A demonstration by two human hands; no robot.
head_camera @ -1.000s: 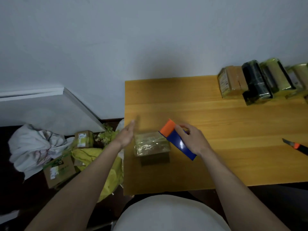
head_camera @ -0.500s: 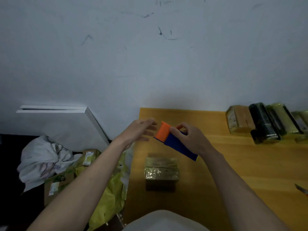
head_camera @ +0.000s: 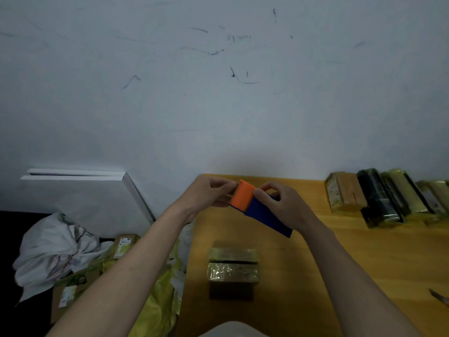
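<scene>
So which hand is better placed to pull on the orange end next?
Left, probably. The left hand pinches right at the orange end, while the right hand grips the blue body and looks better suited to steadying it.

Looking matt, smooth plastic: orange-blue tool (head_camera: 243,199). Showing smooth lacquered wood: table (head_camera: 352,259). Glinting w/ glossy crinkled film: wrapped box (head_camera: 232,272).

Before you a wrapped box (head_camera: 232,269) sits on the table (head_camera: 345,263), more packages (head_camera: 379,198) stand at its far right, and cardboard boxes (head_camera: 125,245) lie on the floor (head_camera: 21,319) at your left.
</scene>
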